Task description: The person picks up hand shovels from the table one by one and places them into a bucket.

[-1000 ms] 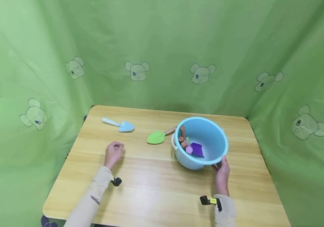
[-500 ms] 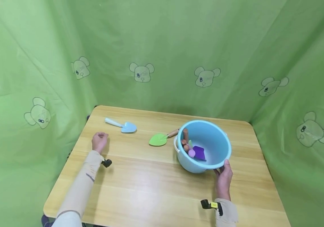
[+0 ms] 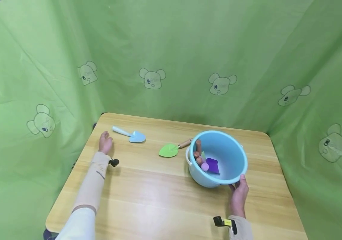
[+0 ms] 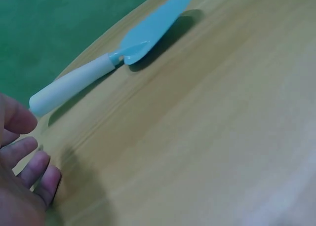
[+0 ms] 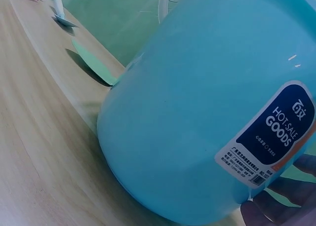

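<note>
My left hand (image 3: 106,143) hovers by the handle end of a light blue trowel (image 3: 137,137), fingers loosely bent around nothing. In the left wrist view, its fingertips are just short of the pale handle (image 4: 74,85). On the right, my right hand (image 3: 239,197) grips the rim of a light blue bucket (image 3: 203,180), thumb over the edge and fingers below it. Inside the bucket lean several tool handles (image 3: 198,145) and a purple blade (image 3: 213,165). A green leaf-shaped trowel (image 3: 169,150) lies between the blue trowel and the bucket, its wooden handle pointing towards the bucket.
Everything stands on a wood-grain table (image 3: 147,200) with rounded corners. A green curtain (image 3: 182,40) with bear faces surrounds it at the back and sides. The bucket's white carrying handle (image 3: 188,156) hangs at its left side.
My left hand has moved left and farther back, up to the blue trowel's handle, and its fingers have loosened. My right hand keeps its grip on the bucket. The head view has shifted slightly.
</note>
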Tool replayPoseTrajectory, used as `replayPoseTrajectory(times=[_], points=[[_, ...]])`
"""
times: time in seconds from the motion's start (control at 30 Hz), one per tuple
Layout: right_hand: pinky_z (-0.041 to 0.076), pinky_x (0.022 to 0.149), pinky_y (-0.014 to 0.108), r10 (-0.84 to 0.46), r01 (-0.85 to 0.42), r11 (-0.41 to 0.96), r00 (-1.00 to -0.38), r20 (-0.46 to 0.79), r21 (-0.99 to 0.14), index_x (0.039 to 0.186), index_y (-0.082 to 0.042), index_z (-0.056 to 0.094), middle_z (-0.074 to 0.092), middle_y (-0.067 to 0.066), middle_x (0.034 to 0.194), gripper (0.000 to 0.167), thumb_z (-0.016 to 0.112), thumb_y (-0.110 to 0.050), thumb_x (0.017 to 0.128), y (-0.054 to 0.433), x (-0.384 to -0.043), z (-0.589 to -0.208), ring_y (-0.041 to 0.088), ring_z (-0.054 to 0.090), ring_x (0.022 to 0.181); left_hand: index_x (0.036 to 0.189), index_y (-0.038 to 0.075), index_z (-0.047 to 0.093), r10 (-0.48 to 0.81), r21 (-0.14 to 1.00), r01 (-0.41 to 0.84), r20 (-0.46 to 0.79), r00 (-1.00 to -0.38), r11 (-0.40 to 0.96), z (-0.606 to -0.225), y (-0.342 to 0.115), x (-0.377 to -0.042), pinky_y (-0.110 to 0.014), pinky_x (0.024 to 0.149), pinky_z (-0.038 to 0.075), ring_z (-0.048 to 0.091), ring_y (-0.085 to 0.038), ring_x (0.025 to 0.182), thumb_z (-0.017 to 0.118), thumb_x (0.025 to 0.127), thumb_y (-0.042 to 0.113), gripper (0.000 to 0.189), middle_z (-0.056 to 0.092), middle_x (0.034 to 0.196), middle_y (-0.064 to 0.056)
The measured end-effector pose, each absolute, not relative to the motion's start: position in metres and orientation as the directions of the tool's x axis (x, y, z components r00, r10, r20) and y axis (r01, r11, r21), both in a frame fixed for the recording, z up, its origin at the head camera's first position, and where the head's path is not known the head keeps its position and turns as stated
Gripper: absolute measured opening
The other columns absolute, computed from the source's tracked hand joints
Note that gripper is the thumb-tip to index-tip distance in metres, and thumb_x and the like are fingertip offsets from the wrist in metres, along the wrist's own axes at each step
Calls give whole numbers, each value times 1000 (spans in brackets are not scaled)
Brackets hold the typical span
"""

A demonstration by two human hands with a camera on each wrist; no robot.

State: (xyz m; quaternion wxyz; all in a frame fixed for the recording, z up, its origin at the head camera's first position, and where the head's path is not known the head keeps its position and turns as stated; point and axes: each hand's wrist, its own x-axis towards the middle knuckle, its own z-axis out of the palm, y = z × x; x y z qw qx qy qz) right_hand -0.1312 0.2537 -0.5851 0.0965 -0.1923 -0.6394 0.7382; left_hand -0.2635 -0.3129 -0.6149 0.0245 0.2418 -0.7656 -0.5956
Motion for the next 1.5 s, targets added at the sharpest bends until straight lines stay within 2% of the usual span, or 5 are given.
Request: replayPoseTrajectory(times=[0.57, 0.83, 1.13, 1.27, 1.5], points=[[51, 94, 20, 412, 71, -188, -900, -144, -980, 155, -11, 44, 58, -5, 139, 60, 27, -47, 111, 250, -129, -585, 9, 56, 126, 162, -5, 2, -354, 931, -338, -272, -895, 140, -610, -310, -290, -46, 137, 8, 13, -39, 161, 44, 96, 3, 79, 22, 169, -26], [48, 96, 24, 408, 91, -162, -901, -150, -983, 156, -12, 44, 58, -6, 140, 62, 24, -50, 110, 251, -127, -585, 8, 55, 126, 164, 2, 1, -369, 946, -304, -325, -871, -116, -612, -309, -288, -43, 137, 8, 16, -34, 162, 45, 98, 1, 80, 21, 171, -21], [49, 95, 21, 413, 88, -158, -899, -147, -983, 156, -13, 44, 57, -6, 140, 62, 24, -50, 110, 250, -130, -586, 9, 55, 128, 166, 15, 14, -394, 893, -222, -380, -837, -391, -621, -311, -295, -25, 107, 43, 49, -18, 134, 54, 94, 3, 84, 38, 167, -3], [49, 95, 22, 409, 89, -163, -900, -149, -983, 156, -15, 43, 57, -7, 141, 61, 24, -49, 110, 248, -130, -586, 9, 54, 128, 167, 19, 2, -338, 808, -221, -454, -824, -546, -590, -300, -280, -34, 132, 27, 30, -26, 156, 45, 102, 4, 80, 20, 174, -4], [50, 95, 23, 415, 87, -176, -896, -154, -980, 156, -14, 43, 57, -6, 141, 60, 25, -49, 110, 248, -131, -584, 10, 54, 128, 167, 23, 1, -289, 688, -126, -454, -843, -715, -581, -297, -276, -38, 134, 26, 28, -32, 158, 42, 105, 0, 77, 21, 173, -8]])
